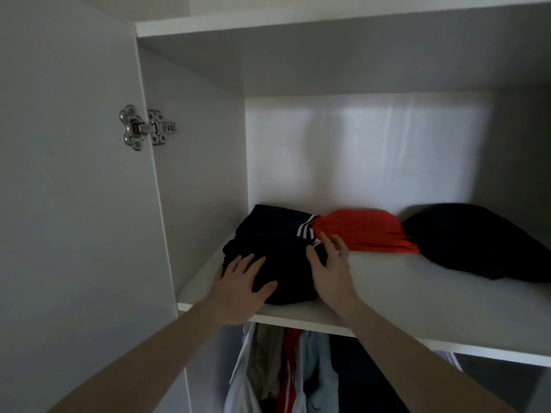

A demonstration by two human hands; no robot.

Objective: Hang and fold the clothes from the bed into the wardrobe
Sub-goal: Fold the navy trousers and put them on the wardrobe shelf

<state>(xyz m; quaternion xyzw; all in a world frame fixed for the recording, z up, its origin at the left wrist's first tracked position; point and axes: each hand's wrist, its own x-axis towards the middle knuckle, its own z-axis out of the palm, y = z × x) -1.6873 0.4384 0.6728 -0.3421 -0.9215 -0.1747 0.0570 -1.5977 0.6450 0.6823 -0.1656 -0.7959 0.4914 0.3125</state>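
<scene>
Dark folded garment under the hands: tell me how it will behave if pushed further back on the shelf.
The dark folded garment looks soft, so it would probably bunch rather than slide whole. Its loose folds may open. It likely nudges the red garment touching it.

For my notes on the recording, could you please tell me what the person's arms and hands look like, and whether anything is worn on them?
Both forearms are bare as far as the picture shows: no sleeves or cuffs in view. The left hand and right hand are bare too, without gloves, and no watch, bracelet or ring can be made out. The light is dim, so small details could be missed.
</scene>
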